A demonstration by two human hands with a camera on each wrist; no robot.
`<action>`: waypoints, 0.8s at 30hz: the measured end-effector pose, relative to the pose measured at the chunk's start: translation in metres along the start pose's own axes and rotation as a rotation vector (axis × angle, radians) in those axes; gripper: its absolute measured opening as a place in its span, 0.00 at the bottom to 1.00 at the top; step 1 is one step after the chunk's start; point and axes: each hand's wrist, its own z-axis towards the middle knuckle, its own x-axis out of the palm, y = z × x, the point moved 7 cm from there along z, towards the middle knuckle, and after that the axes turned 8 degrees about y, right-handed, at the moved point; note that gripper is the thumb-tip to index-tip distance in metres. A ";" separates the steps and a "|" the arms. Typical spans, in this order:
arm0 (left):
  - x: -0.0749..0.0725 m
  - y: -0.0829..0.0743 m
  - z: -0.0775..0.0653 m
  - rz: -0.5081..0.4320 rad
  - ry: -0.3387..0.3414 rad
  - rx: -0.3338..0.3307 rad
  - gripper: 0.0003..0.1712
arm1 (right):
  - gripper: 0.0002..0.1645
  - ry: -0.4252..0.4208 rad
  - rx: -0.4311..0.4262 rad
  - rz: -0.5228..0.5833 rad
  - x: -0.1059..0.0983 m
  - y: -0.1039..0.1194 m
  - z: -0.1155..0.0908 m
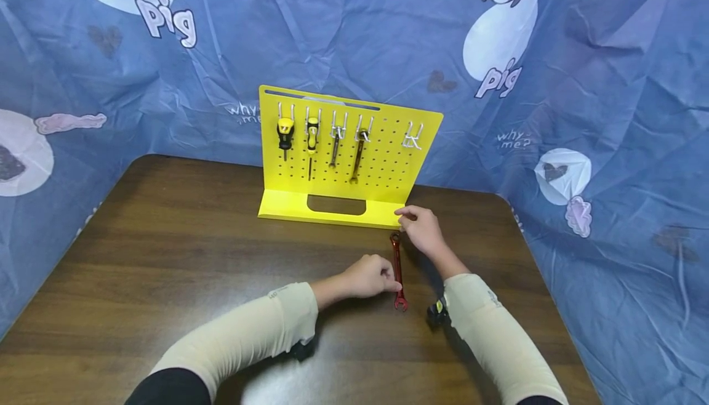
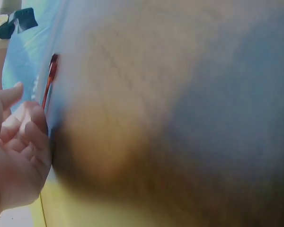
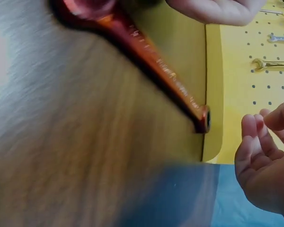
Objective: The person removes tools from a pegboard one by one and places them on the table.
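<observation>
A red combination wrench (image 1: 397, 269) lies on the wooden table in front of the yellow pegboard (image 1: 388, 199), its ring end toward the board. My left hand (image 1: 370, 277) is at the wrench's left side, fingers bent and thumb tip overlapping the shaft in the head view. In the left wrist view, thumb and fingers stand apart with no tool between them. My right hand (image 1: 423, 229) hovers by the board's right front corner, beyond the ring end. Its fingers are loosely bent and hold nothing, as the right wrist view also shows.
On the pegboard hang two yellow-and-black screwdrivers (image 1: 285, 134), a small wrench (image 1: 335, 146) and a longer wrench (image 1: 359, 156). A pair of hooks (image 1: 412, 136) at the right bears no tool. A blue printed cloth (image 1: 221, 85) surrounds the table (image 1: 166, 239).
</observation>
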 end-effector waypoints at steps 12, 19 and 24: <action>-0.069 0.024 0.005 -0.048 -0.252 0.034 0.03 | 0.13 -0.094 -0.120 0.078 -0.005 0.043 0.026; -0.120 0.038 0.005 -0.098 -0.450 -0.010 0.07 | 0.14 -0.153 -0.161 0.124 -0.013 0.078 0.045; -0.139 0.046 0.007 -0.134 -0.483 -0.040 0.15 | 0.14 -0.182 -0.211 0.120 -0.017 0.108 0.053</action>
